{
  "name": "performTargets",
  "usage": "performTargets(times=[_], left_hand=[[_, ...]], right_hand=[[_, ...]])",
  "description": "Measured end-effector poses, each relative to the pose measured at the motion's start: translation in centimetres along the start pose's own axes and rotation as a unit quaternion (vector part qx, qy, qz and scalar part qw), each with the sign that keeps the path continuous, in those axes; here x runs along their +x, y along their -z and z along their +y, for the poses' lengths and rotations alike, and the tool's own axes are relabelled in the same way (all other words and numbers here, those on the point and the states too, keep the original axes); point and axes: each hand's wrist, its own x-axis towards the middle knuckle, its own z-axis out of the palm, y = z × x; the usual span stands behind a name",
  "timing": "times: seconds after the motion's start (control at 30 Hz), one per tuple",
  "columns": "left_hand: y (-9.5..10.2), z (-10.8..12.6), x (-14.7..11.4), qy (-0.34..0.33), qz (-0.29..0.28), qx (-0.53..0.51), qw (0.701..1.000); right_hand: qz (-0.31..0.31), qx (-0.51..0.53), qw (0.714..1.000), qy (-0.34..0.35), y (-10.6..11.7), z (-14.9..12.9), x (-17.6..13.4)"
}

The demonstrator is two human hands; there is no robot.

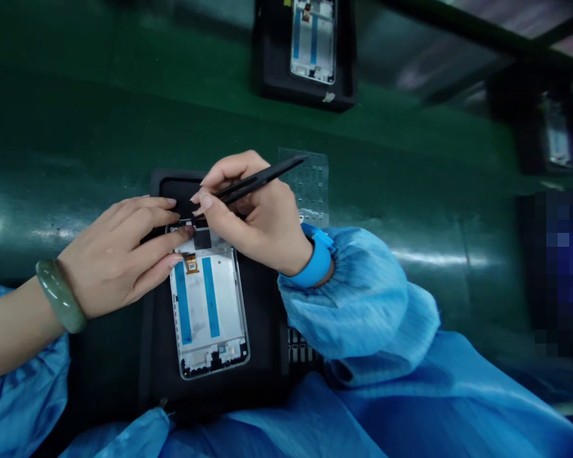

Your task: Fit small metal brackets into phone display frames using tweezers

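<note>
A phone frame (224, 292) with two blue adhesive strips lies in a black tray (262, 343) in front of me. My left hand (124, 248) rests with its fingers stretched over the upper left part of the frame, a fingertip touching it near the top edge. Black tweezers (262, 180) are gripped in my right hand (260, 222), their tips pointing down at the frame's top edge. Fingers partly cover those tips, so I cannot see whether anything is between them. An orange flex cable (191, 264) shows beside the left blue strip.
Beyond my right hand lies a clear plastic sheet (315, 181) with small parts. Another black tray (305, 95) holding a second phone frame (314, 44) sits farther up the green surface (124, 127). A third, blurred frame (557, 130) is at the far right.
</note>
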Motion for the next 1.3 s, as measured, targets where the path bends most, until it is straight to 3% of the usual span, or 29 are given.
performTargets(times=[0.13, 0.33, 0.73, 1.1, 1.3], left_hand=[[-0.1, 0.0, 0.0, 0.014, -0.003, -0.007, 1.0], [-0.1, -0.1, 0.0, -0.001, 0.003, 0.001, 1.0], [-0.3, -0.1, 0.0, -0.001, 0.01, -0.001, 1.0], [-0.3, -0.2, 0.0, -0.01, 0.012, 0.002, 1.0], [-0.3, -0.1, 0.1, -0.004, 0.008, 0.006, 1.0]], right_hand=[[0.025, 0.016, 0.999, -0.026, -0.1, 0.2, 0.0], [-0.017, 0.008, 0.999, -0.037, -0.1, 0.2, 0.2], [-0.008, -0.001, 0.999, -0.038, 0.0, 0.2, 0.2], [0.008, -0.095, 0.994, 0.056, -0.3, 0.3, -0.1], [0.008, -0.2, 0.971, 0.13, -0.7, -0.7, -0.2]])
